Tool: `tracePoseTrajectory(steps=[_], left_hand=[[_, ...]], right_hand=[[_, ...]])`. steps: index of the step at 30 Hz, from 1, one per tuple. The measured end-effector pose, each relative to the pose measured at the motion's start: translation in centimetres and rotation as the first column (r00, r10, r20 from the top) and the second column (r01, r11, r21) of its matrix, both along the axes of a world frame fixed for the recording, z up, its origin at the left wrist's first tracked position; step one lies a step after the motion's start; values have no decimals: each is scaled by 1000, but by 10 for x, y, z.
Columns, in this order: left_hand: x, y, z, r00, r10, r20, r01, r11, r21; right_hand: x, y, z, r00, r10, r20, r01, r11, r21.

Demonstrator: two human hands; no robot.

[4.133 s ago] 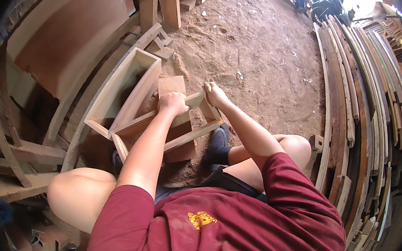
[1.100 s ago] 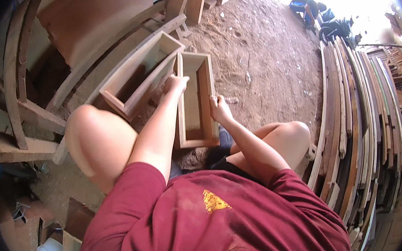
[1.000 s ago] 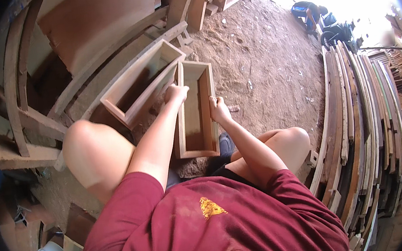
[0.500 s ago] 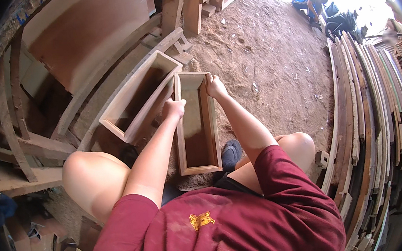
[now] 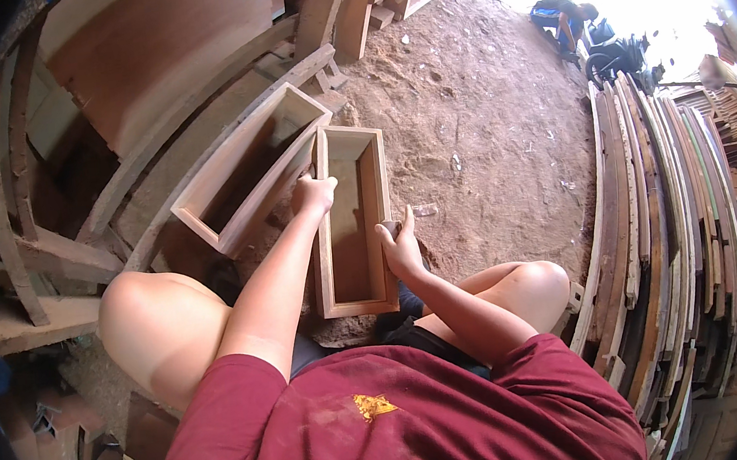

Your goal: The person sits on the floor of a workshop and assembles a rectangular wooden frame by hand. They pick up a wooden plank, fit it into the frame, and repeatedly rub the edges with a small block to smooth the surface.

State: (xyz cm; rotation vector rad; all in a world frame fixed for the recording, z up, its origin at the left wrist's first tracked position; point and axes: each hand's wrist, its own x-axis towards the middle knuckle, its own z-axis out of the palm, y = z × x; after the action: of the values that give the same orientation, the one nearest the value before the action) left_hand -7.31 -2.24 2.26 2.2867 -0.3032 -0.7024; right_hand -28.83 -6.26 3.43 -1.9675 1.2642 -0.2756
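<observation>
An open wooden drawer box (image 5: pixel 361 308), long and narrow, stands between my knees with its inside facing up. Its left wall is gripped by my left hand (image 5: pixel 316 194), fingers wrapped over the edge. Beside the right wall, about halfway along, is my right hand (image 5: pixel 403 250), its fingers curled and thumb up. A small dark brown piece shows at the thumb; its kind is unclear, and the hand partly hides it. A second wooden drawer box (image 5: pixel 197 225) leans at an angle just left of the first, close to its far left corner.
A pale strip (image 5: pixel 425 210) lies on the dirt floor (image 5: pixel 484 128) beyond my right hand. Long planks (image 5: pixel 648 236) are stacked at the right. Wooden frames and a brown panel (image 5: pixel 171 62) fill the left. Far off, a person (image 5: pixel 564 21) bends by a wheeled vehicle (image 5: pixel 615 56).
My right hand has left the far right corner of the drawer box and come nearer along its right side. My left hand keeps its grip on the left wall.
</observation>
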Motion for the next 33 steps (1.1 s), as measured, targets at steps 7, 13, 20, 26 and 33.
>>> tracePoseTrajectory(steps=[7,13,20,26,33], left_hand=[[-5,0,11,1000,-21,15,22,998,-65],[2,2,-3,1000,-7,25,9,997,-80],[-1,3,3,999,17,31,-15,998,-61],[-3,1,4,999,-18,45,19,1000,-24],[5,3,-3,1000,-21,11,21,999,-25]], right_hand=[[22,-63,-51,976,-102,194,78,989,128],[84,-91,-24,985,-127,117,114,987,109],[124,-137,-12,988,-90,127,88,996,17],[130,-152,-9,996,-62,58,63,998,-18],[77,-90,-1,998,-14,61,10,997,72]])
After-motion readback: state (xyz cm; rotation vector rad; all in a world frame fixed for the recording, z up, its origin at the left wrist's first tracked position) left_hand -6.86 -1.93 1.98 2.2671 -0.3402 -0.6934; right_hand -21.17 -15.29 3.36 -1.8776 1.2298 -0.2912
